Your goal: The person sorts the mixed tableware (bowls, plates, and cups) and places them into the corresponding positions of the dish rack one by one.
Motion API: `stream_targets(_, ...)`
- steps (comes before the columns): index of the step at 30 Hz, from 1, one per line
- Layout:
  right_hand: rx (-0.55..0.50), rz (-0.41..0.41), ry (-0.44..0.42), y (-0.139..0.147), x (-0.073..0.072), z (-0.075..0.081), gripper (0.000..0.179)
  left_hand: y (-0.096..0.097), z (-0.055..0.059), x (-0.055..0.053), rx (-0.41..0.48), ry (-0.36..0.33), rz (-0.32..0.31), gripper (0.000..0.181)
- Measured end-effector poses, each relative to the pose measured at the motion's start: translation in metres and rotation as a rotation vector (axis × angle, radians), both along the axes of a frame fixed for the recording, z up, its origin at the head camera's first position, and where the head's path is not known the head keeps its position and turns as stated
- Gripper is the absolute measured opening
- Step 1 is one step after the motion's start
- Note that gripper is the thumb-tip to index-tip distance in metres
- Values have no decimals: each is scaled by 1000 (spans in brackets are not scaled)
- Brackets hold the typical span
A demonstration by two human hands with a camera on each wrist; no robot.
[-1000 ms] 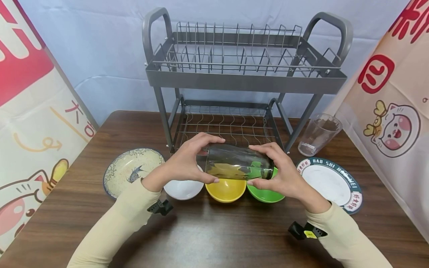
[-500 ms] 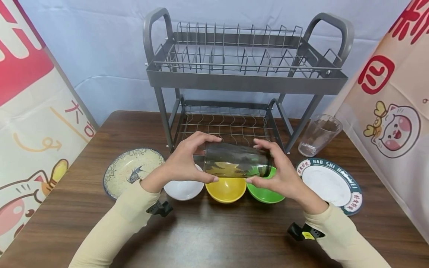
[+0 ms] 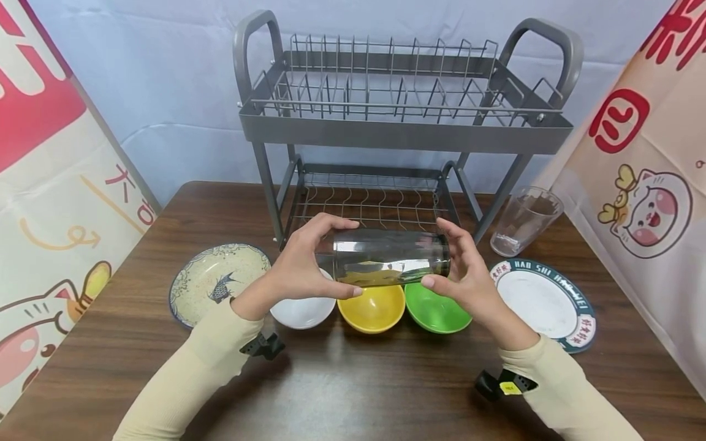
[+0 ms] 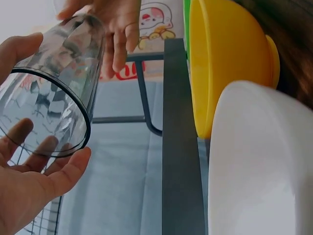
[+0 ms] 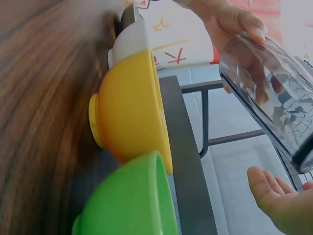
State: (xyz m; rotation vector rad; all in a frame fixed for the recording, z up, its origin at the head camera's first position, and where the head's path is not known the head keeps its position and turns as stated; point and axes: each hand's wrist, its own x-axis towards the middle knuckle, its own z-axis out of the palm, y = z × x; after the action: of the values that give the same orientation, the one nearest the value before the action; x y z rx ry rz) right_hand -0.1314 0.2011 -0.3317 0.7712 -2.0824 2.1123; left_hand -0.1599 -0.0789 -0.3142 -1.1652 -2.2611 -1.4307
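Observation:
A dark tinted drinking glass (image 3: 391, 257) is held on its side above the bowls. My left hand (image 3: 311, 260) grips its left end, thumb below and fingers above. In the left wrist view, fingers of the left hand (image 4: 46, 178) curve around the dark-ringed end of the glass (image 4: 78, 63). At the other end, my right hand (image 3: 469, 269) is spread loosely, its thumb close to the lower side. The right wrist view shows the right hand (image 5: 281, 203) with a gap between its fingers and the glass (image 5: 274, 93).
White (image 3: 303, 312), yellow (image 3: 372, 312) and green bowls (image 3: 438, 312) stand in a row beneath the glass. A fish-patterned plate (image 3: 201, 282) lies left, a green-rimmed plate (image 3: 543, 303) right. Behind are a two-tier grey dish rack (image 3: 405, 135) and a clear tumbler (image 3: 524, 220).
The glass has risen slightly and its reflections have shifted. My right hand has moved outward from along its side to its right end, with the fingers spread wider. The left hand keeps its grip.

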Motion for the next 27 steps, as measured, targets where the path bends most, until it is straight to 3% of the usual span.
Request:
stream_targets(7, -82, 60, -108, -6, 2, -1, 74, 8, -1, 4, 65, -13, 16, 78)
stream_targets(11, -119, 106, -122, -10, 2, -2, 66, 11, -1, 7, 102, -77, -1, 76)
stream_targets(13, -177, 134, -122, -12, 2, -2, 62, 12, -1, 8, 105, -106, 1, 76)
stream_targets(15, -253, 169, -125, -14, 2, -2, 60, 14, 7, 14, 99, -145, 6, 75)
stream_targets(19, -394, 232, -145, -17, 1, 0, 58, 17, 7, 14, 114, -220, -26, 77)
stream_targets(22, -445, 232, -162, -19, 1, 1, 58, 18, -3, 7, 122, -254, -59, 78)
stream_targets(27, -457, 192, -176, -20, 1, 1, 61, 16, -5, 6, 93, -265, -59, 79)
